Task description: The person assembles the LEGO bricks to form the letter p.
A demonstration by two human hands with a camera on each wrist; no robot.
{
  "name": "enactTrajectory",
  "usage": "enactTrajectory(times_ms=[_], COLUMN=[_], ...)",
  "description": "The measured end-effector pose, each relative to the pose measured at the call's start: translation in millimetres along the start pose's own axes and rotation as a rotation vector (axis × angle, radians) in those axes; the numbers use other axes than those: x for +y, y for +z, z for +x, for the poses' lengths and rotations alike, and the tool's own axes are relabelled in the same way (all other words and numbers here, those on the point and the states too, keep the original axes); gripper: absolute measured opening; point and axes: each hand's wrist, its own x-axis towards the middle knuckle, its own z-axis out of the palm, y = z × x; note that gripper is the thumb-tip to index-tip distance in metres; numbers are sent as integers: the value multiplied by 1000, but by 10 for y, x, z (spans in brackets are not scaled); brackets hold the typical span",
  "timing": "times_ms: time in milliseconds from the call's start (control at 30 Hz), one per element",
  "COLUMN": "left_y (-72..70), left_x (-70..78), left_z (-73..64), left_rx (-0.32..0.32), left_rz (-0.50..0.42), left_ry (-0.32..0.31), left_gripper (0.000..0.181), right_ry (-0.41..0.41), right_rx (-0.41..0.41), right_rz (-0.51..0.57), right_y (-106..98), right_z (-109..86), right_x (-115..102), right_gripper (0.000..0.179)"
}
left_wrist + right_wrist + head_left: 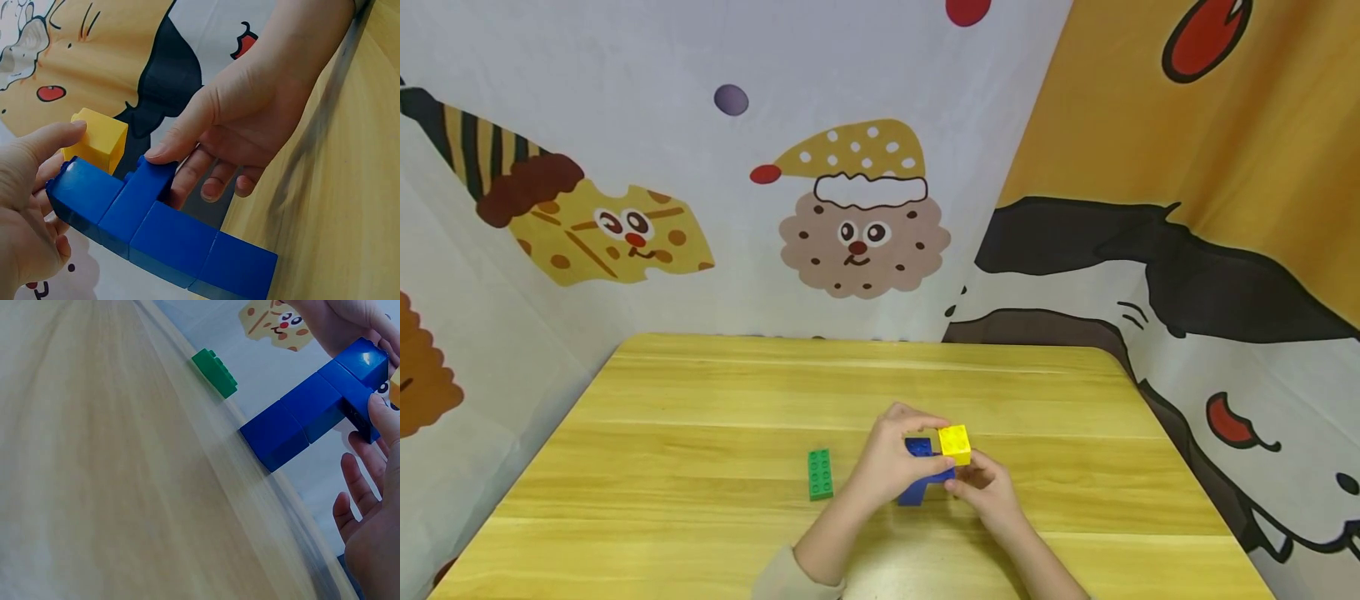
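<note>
The left hand [886,457] pinches a yellow block [955,445] between thumb and index finger, the thumb on its near side and the index finger on its far side. The other fingers of that hand bend behind the top of a blue block tower [175,237]. The right hand [992,493] grips the part of the tower that juts out sideways, its thumb pressed on one face and the index finger on the other side; its remaining fingers are loosely bent and slightly apart.

The yellow block is beside the tower's top block and above the jutting piece; whether the two touch cannot be told. Seams divide the tower into four levels, and the second from the top is the one that extends toward the right hand. The tower is upright, its lower end at the tabletop [700,408].

Both hands meet near the front middle of the table. The left forearm, with a beige sleeve [797,577] below it, slants up and inward from the lower edge of the head view; the right forearm slants up from the other side, the wrist low and the palm turned inward.

To the left, well apart from the hands, a green brick [820,475] lies flat, two rows of studs facing up. Beyond the table hangs a cartoon-printed cloth [662,50].
</note>
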Motion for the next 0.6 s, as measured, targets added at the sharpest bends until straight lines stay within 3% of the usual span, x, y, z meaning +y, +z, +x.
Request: enactTrajectory(times_ms=[300,600], left_y=[56,83], left_x=[-44,-95], left_z=[-7,0], left_rx=[-12,-24], left_rz=[51,97], left_ry=[-22,-15], left_gripper=[42,42], right_ry=[51,55], right_rx=[16,16], right_rz=[25,16], right_y=[-1,-7], right_z=[-17,-14], right_x=[-5,-6], right_gripper=[47,36])
